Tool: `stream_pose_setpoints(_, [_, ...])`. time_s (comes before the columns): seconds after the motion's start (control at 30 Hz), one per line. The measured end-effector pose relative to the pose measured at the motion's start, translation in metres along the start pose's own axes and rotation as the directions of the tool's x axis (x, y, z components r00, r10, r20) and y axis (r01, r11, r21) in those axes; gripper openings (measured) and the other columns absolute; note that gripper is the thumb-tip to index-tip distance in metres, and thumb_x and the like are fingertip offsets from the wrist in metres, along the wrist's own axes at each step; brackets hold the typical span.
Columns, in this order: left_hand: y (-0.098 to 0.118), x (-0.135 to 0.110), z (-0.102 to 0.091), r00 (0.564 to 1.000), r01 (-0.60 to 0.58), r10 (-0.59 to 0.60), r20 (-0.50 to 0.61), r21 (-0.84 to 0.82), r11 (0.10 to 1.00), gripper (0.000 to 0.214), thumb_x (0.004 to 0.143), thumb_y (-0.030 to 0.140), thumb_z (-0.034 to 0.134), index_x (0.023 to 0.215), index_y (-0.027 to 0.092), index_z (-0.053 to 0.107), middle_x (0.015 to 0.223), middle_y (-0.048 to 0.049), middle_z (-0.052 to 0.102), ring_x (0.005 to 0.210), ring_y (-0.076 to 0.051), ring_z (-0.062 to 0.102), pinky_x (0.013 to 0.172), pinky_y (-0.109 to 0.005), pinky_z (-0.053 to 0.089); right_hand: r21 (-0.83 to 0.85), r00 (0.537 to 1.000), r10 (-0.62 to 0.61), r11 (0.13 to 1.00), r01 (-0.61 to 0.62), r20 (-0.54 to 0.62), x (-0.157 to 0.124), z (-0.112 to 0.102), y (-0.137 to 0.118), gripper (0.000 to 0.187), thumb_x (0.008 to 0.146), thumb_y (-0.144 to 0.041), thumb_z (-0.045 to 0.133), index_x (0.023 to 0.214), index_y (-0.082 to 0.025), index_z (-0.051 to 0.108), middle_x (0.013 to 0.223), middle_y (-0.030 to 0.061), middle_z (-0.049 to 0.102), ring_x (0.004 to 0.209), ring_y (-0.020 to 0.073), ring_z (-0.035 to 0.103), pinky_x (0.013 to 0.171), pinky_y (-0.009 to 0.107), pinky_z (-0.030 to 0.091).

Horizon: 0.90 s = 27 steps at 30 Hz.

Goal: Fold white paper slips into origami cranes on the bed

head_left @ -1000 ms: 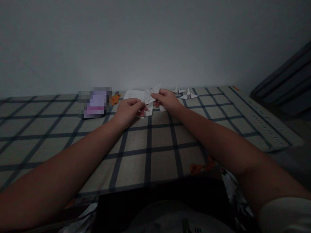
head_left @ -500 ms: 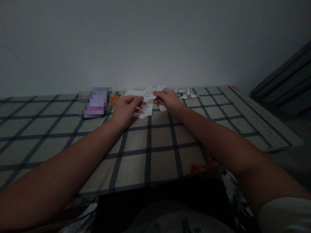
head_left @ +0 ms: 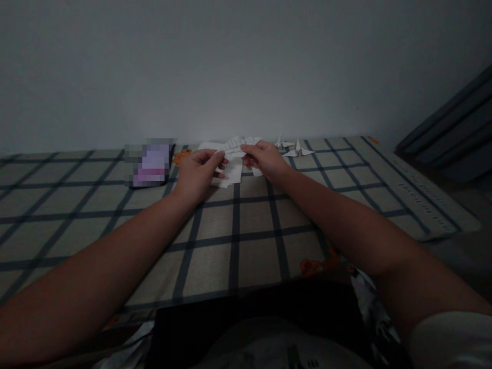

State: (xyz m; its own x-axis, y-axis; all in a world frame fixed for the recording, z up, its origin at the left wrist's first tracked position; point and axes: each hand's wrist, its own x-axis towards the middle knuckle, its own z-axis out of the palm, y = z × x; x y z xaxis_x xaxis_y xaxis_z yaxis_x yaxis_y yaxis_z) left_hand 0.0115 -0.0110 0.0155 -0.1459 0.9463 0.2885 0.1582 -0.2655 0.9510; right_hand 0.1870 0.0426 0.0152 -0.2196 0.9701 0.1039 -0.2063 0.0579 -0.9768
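A sheet of paper (head_left: 237,145) with printed lines and creases is pinched between my two hands. My left hand (head_left: 200,169) grips its left end between thumb and fingers. At the right end, the thumb and fingers of my right hand (head_left: 266,158) are closed on the same sheet. Beneath it, white papers (head_left: 232,174) lie on the checked cloth, partly hidden by my left hand. Just past my right hand stand two folded paper cranes, one in front (head_left: 299,150) and one behind (head_left: 283,145).
A phone with a purple, partly blurred screen (head_left: 152,161) lies to the left. The checked cloth (head_left: 253,246) covers the table, which reaches a pale wall (head_left: 246,66). Dark grey ridged panels (head_left: 453,128) are at the far right.
Both hands keep hold of the paper. The sheet has shifted and flattened slightly, and the left fingertips have moved a little to the left.
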Motion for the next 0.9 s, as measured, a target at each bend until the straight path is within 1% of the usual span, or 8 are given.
stream_pose_setpoints(0.1, [-0.0011,0.0009,-0.0002,0.999,0.041,-0.041,0.029,-0.022,0.999,0.021,0.078,0.037,0.077,0.083,0.018,0.071,0.083,-0.0041,0.073,0.066,-0.012,0.063,0.054,-0.021,0.053,0.002,1.0,-0.005,1.0,0.005,-0.002,-0.0006,-0.0009,-0.0005,0.025,0.09,-0.024,0.074,0.071,-0.016,0.059,0.06,-0.0032,0.062,0.053,0.006,0.055,0.054,0.017,0.045])
stream_pose_setpoints(0.23, [-0.0013,0.0021,-0.0005,0.998,0.06,-0.059,0.022,-0.027,0.998,0.02,0.078,0.036,0.077,0.083,0.018,0.071,0.082,-0.0037,0.072,0.064,-0.012,0.063,0.054,-0.021,0.053,-0.002,1.0,-0.009,1.0,0.009,0.003,-0.0006,-0.0018,-0.0008,0.025,0.089,-0.024,0.075,0.071,-0.016,0.059,0.06,-0.003,0.062,0.054,0.0064,0.056,0.055,0.017,0.046])
stream_pose_setpoints(0.5, [-0.0055,0.004,-0.0002,0.998,0.049,-0.047,0.031,-0.049,0.998,0.027,0.08,0.043,0.077,0.084,0.017,0.071,0.086,-0.0059,0.074,0.068,-0.013,0.064,0.055,-0.021,0.054,-0.006,0.999,-0.037,0.999,0.037,-0.002,0.0008,-0.0023,0.0018,0.028,0.087,-0.028,0.077,0.071,-0.017,0.058,0.061,-0.0034,0.061,0.056,0.0066,0.056,0.057,0.018,0.047])
stream_pose_setpoints(0.67, [-0.0044,0.0029,-0.0001,0.996,0.053,-0.047,0.075,-0.091,0.994,0.027,0.082,0.043,0.074,0.083,0.016,0.069,0.088,-0.0076,0.075,0.069,-0.013,0.064,0.054,-0.02,0.053,-0.004,0.999,-0.039,0.999,0.039,-0.007,0.0026,-0.0029,0.0026,0.027,0.087,-0.029,0.077,0.072,-0.017,0.058,0.061,-0.0036,0.061,0.056,0.0065,0.056,0.057,0.018,0.046])
stream_pose_setpoints(0.9, [-0.002,0.0022,-0.0016,0.992,0.073,-0.055,0.11,-0.168,0.983,0.026,0.081,0.043,0.072,0.081,0.018,0.068,0.089,-0.0074,0.074,0.071,-0.015,0.065,0.053,-0.023,0.054,0.017,0.999,-0.034,0.999,0.034,-0.013,0.0025,-0.0033,0.0008,0.026,0.089,-0.027,0.075,0.072,-0.018,0.058,0.062,-0.0032,0.06,0.058,0.0078,0.055,0.06,0.02,0.047])
